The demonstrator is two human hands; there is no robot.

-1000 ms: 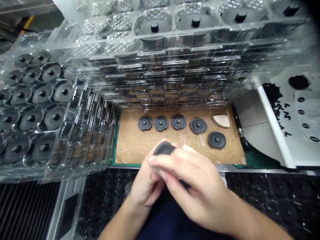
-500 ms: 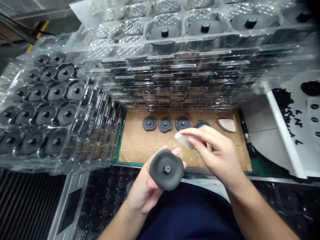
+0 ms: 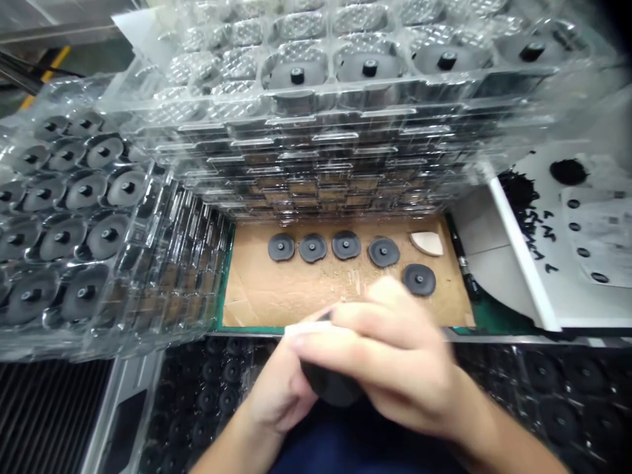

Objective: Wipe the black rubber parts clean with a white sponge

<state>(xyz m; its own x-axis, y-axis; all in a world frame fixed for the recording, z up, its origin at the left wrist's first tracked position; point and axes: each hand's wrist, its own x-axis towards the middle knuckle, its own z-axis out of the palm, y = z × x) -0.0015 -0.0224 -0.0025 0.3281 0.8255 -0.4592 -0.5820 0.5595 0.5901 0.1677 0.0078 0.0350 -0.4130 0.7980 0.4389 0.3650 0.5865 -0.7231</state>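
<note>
Head view: your left hand (image 3: pixel 276 395) grasps a black disc (image 3: pixel 330 388); your right hand (image 3: pixel 395 362) pinches a white piece (image 3: pixel 301 328) over it. 5 discs (image 3: pixel 345 245) lie beyond the grip.

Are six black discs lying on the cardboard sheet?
No, five black discs lie on the cardboard: four in a row, one nearer on the right.

One camera, worn on my head; faces forward and steeply down; my left hand (image 3: pixel 274 392) and right hand (image 3: pixel 395 368) close under the lens. Cardboard mat (image 3: pixel 276 289) mid-frame; clear tray stack (image 3: pixel 320 164) beyond.
</note>
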